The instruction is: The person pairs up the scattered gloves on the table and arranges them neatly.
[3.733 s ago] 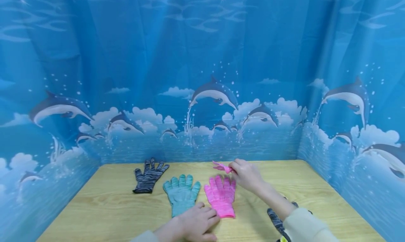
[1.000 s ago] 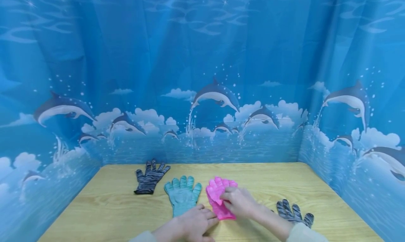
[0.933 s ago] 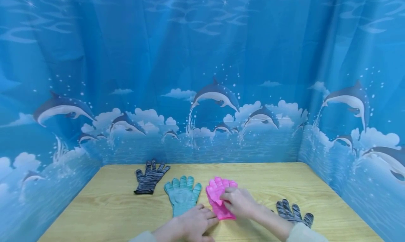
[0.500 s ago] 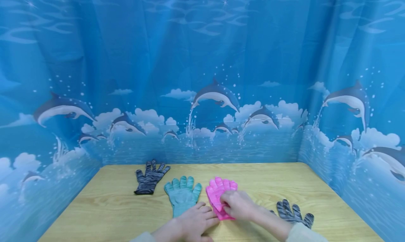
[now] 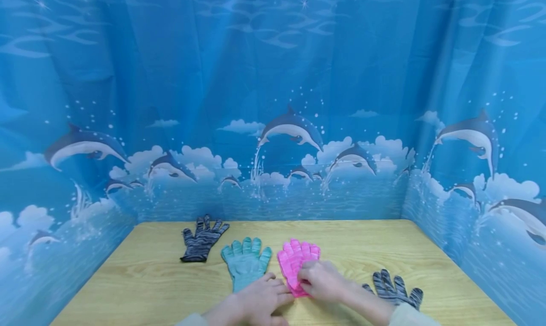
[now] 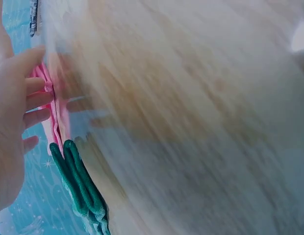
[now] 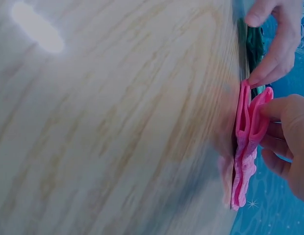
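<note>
Down comes the upper pink knit glove (image 5: pixel 295 258) onto the lower pink knit glove (image 7: pixel 240 125), right hand (image 5: pixel 323 280) pinching it, left hand (image 5: pixel 262 299) loosely outstretched.

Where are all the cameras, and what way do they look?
Head: worn on the head, looking forward and down at the table, the pink gloves and dolphin curtain; the left hand and right hand show, with sleeves.
Left wrist: worn there, looking low across the table; the left hand shows, maybe some of the right.
Right wrist: worn there, looking low across the table; both hands show, the left near the top.
Both wrist views share the pink gloves.
</note>
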`<state>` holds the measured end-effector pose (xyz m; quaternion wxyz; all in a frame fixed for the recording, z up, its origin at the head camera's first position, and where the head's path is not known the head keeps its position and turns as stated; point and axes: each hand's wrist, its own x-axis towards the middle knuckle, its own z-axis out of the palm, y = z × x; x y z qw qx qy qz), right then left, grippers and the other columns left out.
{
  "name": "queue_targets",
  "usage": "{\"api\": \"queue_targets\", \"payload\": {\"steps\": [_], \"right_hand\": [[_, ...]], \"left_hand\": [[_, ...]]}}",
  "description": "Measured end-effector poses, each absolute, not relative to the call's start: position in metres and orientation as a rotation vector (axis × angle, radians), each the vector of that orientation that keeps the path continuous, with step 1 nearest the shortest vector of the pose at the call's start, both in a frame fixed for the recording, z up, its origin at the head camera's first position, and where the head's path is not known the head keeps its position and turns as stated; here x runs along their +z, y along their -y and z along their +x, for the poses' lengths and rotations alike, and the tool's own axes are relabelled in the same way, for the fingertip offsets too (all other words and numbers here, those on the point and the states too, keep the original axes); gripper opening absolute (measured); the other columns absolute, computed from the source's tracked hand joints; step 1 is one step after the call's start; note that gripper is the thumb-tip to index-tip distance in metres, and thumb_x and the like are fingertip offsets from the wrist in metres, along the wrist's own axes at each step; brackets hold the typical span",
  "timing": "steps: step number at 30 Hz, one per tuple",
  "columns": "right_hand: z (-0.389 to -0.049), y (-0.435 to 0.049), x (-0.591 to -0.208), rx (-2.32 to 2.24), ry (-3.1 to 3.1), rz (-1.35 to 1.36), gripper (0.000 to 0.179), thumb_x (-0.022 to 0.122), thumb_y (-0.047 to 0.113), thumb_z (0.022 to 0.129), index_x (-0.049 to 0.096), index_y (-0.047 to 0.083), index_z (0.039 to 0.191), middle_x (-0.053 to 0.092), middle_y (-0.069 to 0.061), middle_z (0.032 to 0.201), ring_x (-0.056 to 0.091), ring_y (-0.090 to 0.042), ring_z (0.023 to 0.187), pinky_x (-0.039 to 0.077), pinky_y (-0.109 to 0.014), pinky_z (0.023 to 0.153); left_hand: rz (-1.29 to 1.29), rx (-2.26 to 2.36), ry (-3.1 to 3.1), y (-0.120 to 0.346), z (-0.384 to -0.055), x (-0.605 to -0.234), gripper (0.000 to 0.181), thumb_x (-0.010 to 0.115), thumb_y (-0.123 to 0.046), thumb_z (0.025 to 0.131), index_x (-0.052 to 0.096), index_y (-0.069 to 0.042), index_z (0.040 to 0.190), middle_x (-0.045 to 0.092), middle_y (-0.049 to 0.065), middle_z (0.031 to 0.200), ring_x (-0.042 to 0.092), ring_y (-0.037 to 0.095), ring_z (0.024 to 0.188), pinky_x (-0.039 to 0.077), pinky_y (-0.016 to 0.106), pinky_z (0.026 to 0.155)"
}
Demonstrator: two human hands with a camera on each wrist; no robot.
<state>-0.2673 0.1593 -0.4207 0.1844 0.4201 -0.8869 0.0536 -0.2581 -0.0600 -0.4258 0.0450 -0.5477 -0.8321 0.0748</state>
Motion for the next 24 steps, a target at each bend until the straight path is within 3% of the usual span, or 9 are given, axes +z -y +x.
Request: {"api": "queue_targets", "payload": {"steps": [4, 8, 16, 24], "right_hand": [[-0.267, -0.16, -0.423, 0.136, 2.475, 1.213, 0.006, 0.072, 0.016, 0.075, 0.07, 0.021, 0.073, 0.049, 0.015, 0.067, 0.041, 0.004, 0.06, 0.035, -0.009, 0.052], [-0.266, -0.161, -0.425, 0.116, 2.483, 1.225, 0.003, 0.072, 0.019, 0.076, 0.072, 0.022, 0.077, 0.052, 0.015, 0.07, 0.043, 0.005, 0.062, 0.035, -0.008, 0.054], [-0.264, -0.161, -0.426, 0.137, 2.532, 1.247, 0.005, 0.071, 0.025, 0.08, 0.073, 0.021, 0.082, 0.047, 0.015, 0.068, 0.037, 0.005, 0.06, 0.032, -0.008, 0.052], [-0.259, -0.167, -0.417, 0.201, 2.651, 1.174, 0.006, 0.071, 0.012, 0.077, 0.066, 0.017, 0.077, 0.055, 0.011, 0.072, 0.048, 0.001, 0.064, 0.043, -0.015, 0.058]], "left_hand": [[-1.618, 0.174, 2.462, 0.059, -0.26, -0.424, 0.039, 0.046, -0.048, 0.093, 0.062, -0.02, 0.114, 0.06, -0.01, 0.112, 0.052, 0.007, 0.108, 0.038, 0.036, 0.096], [-1.5, 0.178, 2.361, 0.055, -0.262, -0.424, 0.021, 0.054, -0.04, 0.091, 0.065, -0.023, 0.097, 0.063, -0.009, 0.099, 0.056, 0.008, 0.098, 0.042, 0.035, 0.092], [-1.445, 0.234, 2.469, 0.044, -0.262, -0.422, 0.032, 0.054, -0.036, 0.091, 0.062, -0.018, 0.116, 0.06, -0.003, 0.119, 0.053, 0.014, 0.113, 0.039, 0.039, 0.097], [-1.444, 0.315, 2.517, 0.042, -0.261, -0.422, 0.036, 0.052, -0.042, 0.091, 0.059, -0.021, 0.119, 0.058, -0.005, 0.122, 0.05, 0.013, 0.116, 0.037, 0.041, 0.099]]}}
